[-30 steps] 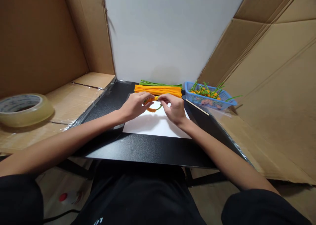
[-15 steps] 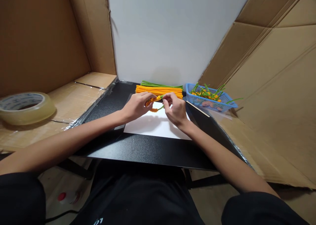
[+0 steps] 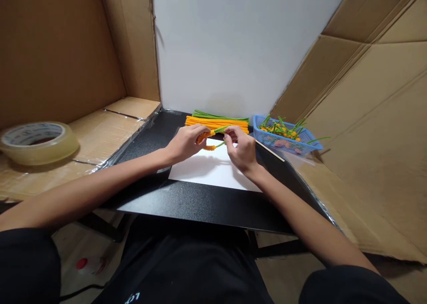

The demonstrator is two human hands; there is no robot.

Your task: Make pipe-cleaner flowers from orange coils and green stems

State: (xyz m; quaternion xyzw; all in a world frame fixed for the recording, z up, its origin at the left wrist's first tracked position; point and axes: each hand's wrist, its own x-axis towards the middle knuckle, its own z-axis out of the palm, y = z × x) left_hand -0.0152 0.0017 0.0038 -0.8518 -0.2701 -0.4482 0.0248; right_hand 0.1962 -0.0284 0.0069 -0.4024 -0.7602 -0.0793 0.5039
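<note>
Between my hands, above a white sheet of paper (image 3: 200, 170), is an orange coiled pipe cleaner (image 3: 209, 147) with green pipe cleaner (image 3: 220, 129) stems coming out to the right. My left hand (image 3: 190, 141) is closed around the orange coils, and its fingers cover part of them. With thumb and index finger together, my right hand (image 3: 242, 148) pinches the green pipe cleaner near its right end. Just behind my hands lies a bundle of straight orange pipe cleaners (image 3: 216, 122). Green pipe cleaners (image 3: 213, 114) lie behind that bundle.
A blue plastic basket (image 3: 283, 146) with several orange and green twisted pieces stands at the right back. On the cardboard to the left sits a roll of clear tape (image 3: 66, 146). Cardboard walls flank the black table (image 3: 167, 201). A red-capped bottle (image 3: 88, 265) lies on the floor.
My right hand has moved slightly right, away from my left, and more of the green pipe cleaner shows between them. My left hand keeps hold of the orange coils.
</note>
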